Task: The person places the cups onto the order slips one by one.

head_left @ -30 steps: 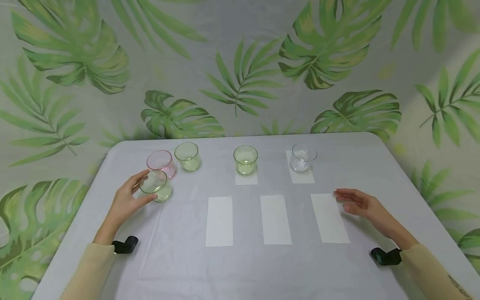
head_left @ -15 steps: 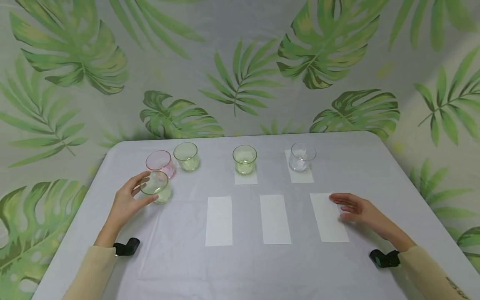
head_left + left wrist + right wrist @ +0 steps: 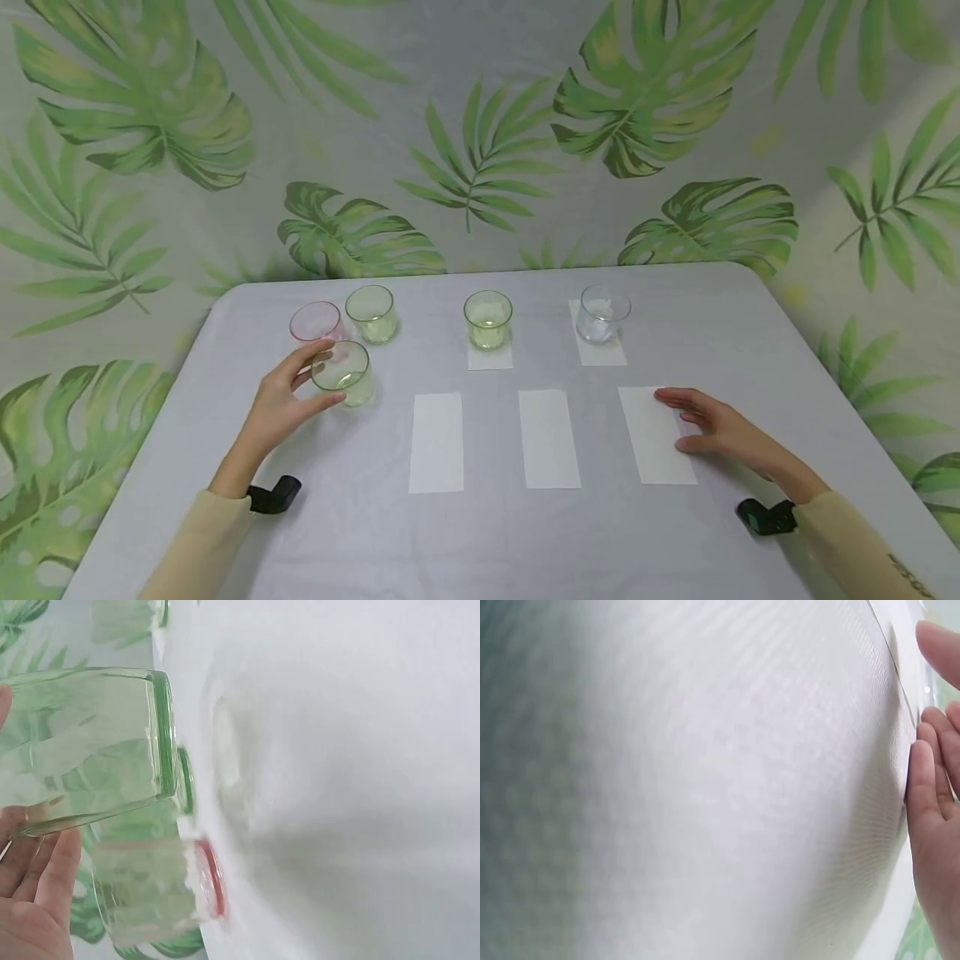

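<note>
My left hand (image 3: pixel 279 410) grips a pale green glass cup (image 3: pixel 352 385) between thumb and fingers, near its rim. In the left wrist view the green glass cup (image 3: pixel 90 742) is clear of the tablecloth, a gap showing below its thick base. Just behind it stands a pink-rimmed glass cup (image 3: pixel 306 323), partly hidden by the fingers. Another green glass cup (image 3: pixel 379 323) stands beside the pink one. My right hand (image 3: pixel 712 427), fingers loosely extended and holding nothing, rests at the right edge of a white paper rectangle (image 3: pixel 654 450).
A green glass cup (image 3: pixel 488 329) and a colourless glass cup (image 3: pixel 600 325) each stand on a white paper at the back. Two more paper rectangles (image 3: pixel 437 446) lie along the front row. A white cloth covers the table (image 3: pixel 480 542); a leaf-patterned curtain (image 3: pixel 480 150) hangs behind.
My left hand has moved right with the green glass cup, raising it off the cloth. My right hand has shifted slightly left, over the paper's edge.
</note>
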Available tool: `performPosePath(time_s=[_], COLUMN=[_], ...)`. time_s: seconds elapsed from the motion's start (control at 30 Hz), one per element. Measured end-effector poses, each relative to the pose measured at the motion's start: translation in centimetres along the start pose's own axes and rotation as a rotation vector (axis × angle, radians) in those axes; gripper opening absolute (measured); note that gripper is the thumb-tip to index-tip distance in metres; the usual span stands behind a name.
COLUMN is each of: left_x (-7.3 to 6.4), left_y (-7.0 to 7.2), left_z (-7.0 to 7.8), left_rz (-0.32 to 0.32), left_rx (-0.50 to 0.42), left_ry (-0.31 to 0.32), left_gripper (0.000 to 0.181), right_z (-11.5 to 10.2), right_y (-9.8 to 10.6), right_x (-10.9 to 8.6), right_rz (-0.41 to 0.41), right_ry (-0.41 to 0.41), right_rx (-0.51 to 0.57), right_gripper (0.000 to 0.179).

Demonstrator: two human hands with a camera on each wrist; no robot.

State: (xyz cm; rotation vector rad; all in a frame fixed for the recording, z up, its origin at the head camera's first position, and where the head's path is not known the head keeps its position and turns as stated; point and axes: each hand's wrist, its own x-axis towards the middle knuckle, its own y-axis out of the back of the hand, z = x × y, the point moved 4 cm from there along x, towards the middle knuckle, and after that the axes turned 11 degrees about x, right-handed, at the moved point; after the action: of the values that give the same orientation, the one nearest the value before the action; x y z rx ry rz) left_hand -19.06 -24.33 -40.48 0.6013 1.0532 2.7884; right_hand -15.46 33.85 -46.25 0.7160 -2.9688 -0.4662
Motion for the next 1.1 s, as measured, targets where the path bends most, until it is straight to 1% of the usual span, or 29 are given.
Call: performPosePath(time_s=[0.13,0.3,0.43,0.53,0.67,0.77,0.83,0.9,0.97,1.1], left_x=[0.5,1.1,1.5,1.6,1.8,2.1,2.3,2.6,2.8,3.4], left_y=[-1.3,-2.8,-3.8,-4.3,-4.8,-5.3,-5.8,-6.3,-6.8,-7.8], left_z=[1.2,2.8,4.5,6.3,8.5,9.5,10.0,10.5,10.9,11.9], left_rz=[-0.031,-0.071,-0.102,-0.125,-0.152,-0.173,-0.184,-0.195,-0.204,-0.226], left_rx=[-0.033,-0.066,-0.088,-0.116,-0.146,-0.167,-0.178,-0.189,-0.199,-0.215], left_ry=[-0.031,-0.095,-0.118,-0.128,-0.153,-0.172,-0.187,-0.201,-0.214,-0.252], left_gripper=[0.074,0.074,0.075,0.073,0.07,0.07,0.07,0.07,0.07,0.07], right_z=[0.0,-0.2,-0.6,-1.0,-1.2,-1.3,-1.2,-1.2,-1.1,-1.1], right_y=[-0.2,-0.3,-0.2,0.0,0.3,0.4,0.3,0.2,0.0,-0.1], right_x=[0.0,0.0,0.0,-0.2,-0.6,-0.9,-1.0,-1.0,-1.0,-1.0], right_rz=[-0.004,-0.003,0.014,0.044,0.07,0.063,0.057,0.048,0.041,0.037], right_ry=[-0.012,-0.01,0.004,-0.008,-0.058,-0.082,-0.072,-0.045,-0.012,0.019], right_rx=[-0.027,-0.049,-0.068,-0.087,-0.174,-0.263,-0.301,-0.325,-0.331,-0.36], right_gripper=[0.07,0.07,0.068,0.066,0.067,0.068,0.068,0.069,0.069,0.071])
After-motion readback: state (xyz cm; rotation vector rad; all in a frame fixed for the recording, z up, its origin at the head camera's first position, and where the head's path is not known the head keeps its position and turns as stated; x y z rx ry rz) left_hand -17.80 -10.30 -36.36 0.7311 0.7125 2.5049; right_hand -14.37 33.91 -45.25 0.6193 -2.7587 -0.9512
